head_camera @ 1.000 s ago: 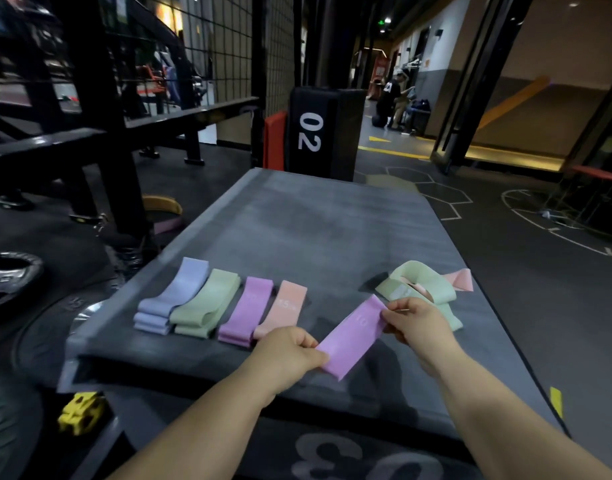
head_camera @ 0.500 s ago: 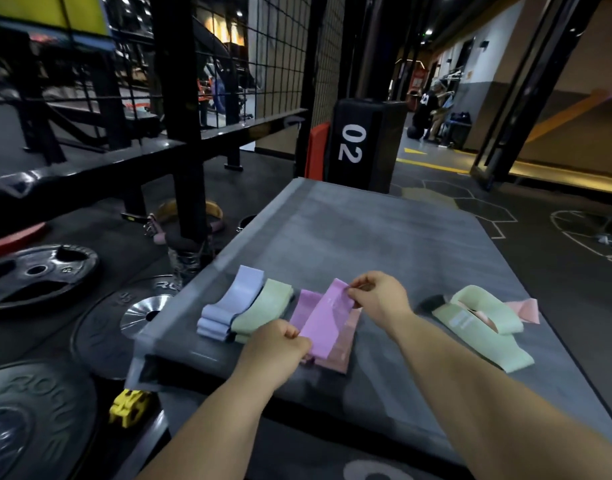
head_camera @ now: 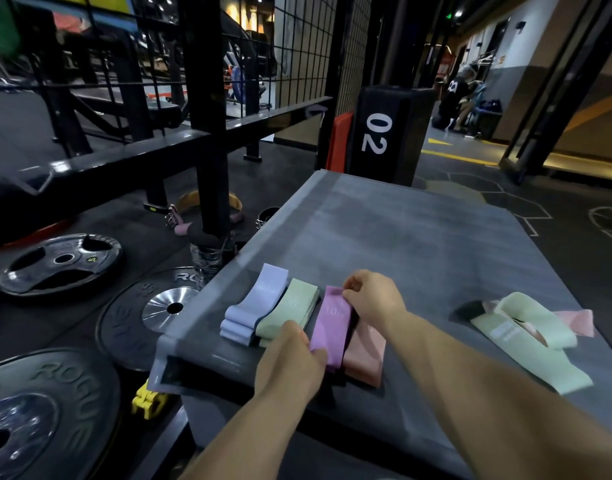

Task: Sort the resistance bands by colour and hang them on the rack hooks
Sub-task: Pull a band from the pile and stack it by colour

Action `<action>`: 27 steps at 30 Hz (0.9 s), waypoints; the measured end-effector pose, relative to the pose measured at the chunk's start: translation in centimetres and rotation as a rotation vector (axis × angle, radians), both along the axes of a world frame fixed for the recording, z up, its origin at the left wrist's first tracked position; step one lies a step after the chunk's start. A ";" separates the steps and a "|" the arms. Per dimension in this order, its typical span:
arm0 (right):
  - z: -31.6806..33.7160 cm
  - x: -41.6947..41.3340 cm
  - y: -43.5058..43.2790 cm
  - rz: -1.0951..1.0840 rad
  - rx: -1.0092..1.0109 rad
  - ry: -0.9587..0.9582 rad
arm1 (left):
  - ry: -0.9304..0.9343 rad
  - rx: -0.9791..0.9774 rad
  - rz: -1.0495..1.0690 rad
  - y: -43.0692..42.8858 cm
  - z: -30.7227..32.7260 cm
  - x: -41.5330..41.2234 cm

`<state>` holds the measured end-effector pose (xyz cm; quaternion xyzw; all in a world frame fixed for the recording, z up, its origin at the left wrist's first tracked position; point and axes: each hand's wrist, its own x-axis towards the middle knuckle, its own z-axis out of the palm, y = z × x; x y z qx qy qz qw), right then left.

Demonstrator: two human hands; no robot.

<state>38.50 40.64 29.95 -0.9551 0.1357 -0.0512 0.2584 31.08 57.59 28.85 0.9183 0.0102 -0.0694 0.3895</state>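
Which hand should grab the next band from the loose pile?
Right, probably: the loose pile lies right of the right hand, while the left hand, pinching the purple band, is farther off.

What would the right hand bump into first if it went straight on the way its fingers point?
Probably the folded pale green fabric band left of the purple fabric band that the right hand pinches; depth is unclear.

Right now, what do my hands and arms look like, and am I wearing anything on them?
Both are bare. There is no glove on the left hand or the right hand, and I can see no ring, watch or wristband. The left forearm and right forearm are uncovered, with no sleeve in view. The upper arms are out of the picture.
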 end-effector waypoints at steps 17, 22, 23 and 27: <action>-2.1 0.5 -0.4 -0.032 -0.223 -0.006 | -0.092 0.082 -0.002 -0.5 -0.5 -0.1; -2.3 0.1 -0.3 -0.056 -0.207 -0.007 | -0.145 0.123 -0.028 -0.5 -0.3 -0.2; -2.2 0.0 -0.3 -0.060 -0.206 -0.013 | -0.158 0.130 -0.034 -0.5 -0.2 -0.2; -1.6 -0.7 -0.8 -0.025 -0.210 -0.039 | -0.207 0.145 -0.062 -0.4 0.6 -0.4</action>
